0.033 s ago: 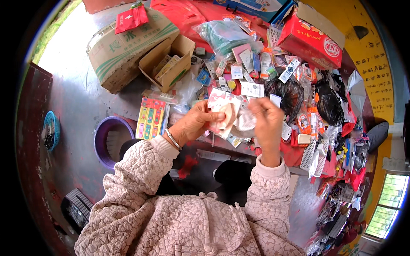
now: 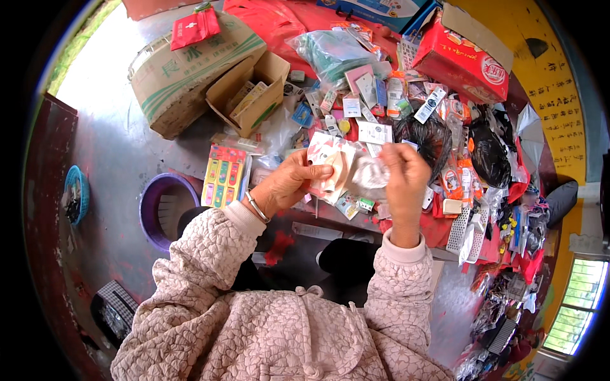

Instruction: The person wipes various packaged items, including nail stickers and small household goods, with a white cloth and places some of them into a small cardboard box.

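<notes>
My left hand (image 2: 289, 181) pinches a white packet with red print (image 2: 323, 147) and a folded beige piece of cloth or soft sheet (image 2: 342, 166), thumb on top. Just right of it hangs a crumpled whitish, see-through plastic wrapper (image 2: 370, 176). My right hand (image 2: 406, 178) is closed at the right edge of that wrapper, its fingers curled and slightly blurred; the exact grip is partly hidden. Both hands are raised over the table's near edge. Below the packet lies a small green-and-white box (image 2: 365, 204).
Small packaged goods and cards (image 2: 375, 132) crowd the table beyond my hands. An open carton (image 2: 248, 95) and a larger carton (image 2: 190, 76) stand at the back left, a red box (image 2: 464, 54) at the back right. A purple bucket (image 2: 150, 213) and a blue basket (image 2: 76, 195) are on the left.
My right hand has shifted slightly to the right, away from my left hand, and the wrapper stretches out a little further between them. The green-and-white box below is more visible.
</notes>
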Available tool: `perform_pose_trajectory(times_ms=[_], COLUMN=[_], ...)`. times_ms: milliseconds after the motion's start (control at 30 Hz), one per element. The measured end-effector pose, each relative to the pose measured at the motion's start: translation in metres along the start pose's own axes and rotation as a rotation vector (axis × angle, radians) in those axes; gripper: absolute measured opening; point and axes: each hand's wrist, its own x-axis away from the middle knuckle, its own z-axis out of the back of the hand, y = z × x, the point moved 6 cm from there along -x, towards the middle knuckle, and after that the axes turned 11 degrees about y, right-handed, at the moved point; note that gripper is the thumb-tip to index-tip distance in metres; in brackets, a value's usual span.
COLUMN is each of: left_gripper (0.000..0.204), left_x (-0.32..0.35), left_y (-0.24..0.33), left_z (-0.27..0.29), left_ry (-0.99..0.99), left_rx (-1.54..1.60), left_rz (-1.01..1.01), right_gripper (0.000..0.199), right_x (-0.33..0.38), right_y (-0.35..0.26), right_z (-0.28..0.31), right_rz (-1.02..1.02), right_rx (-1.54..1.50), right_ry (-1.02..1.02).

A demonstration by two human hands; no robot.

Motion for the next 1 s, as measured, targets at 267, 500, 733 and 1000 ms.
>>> perform_pose_trajectory(times_ms=[267, 500, 733, 1000], left_gripper=[0.036, 0.027, 0.019, 0.025], left_x=[0.006, -0.001, -0.003, 0.0], left_y=[-0.005, -0.011, 0.001, 0.019], left_z=[-0.009, 0.011, 0.006, 0.029], left_ry=[-0.041, 0.074, 0.178, 0.36], left_rx=[0.026, 0.307, 0.28, 0.386], left_rz=[-0.008, 0.056, -0.126, -0.175], right_gripper=[0.008, 0.02, 0.009, 0.008], right_x=[0.019, -0.012, 0.035, 0.051], right_y=[-0.02, 0.02, -0.028, -0.02], right_z=[-0.023, 0.023, -0.021, -0.045], right_rz=[0.534, -0.013, 0.41, 0.52], right_rx=[0.371, 0.064, 0.025, 0.409], right_ry=[-0.087, 0.148, 0.086, -0.327])
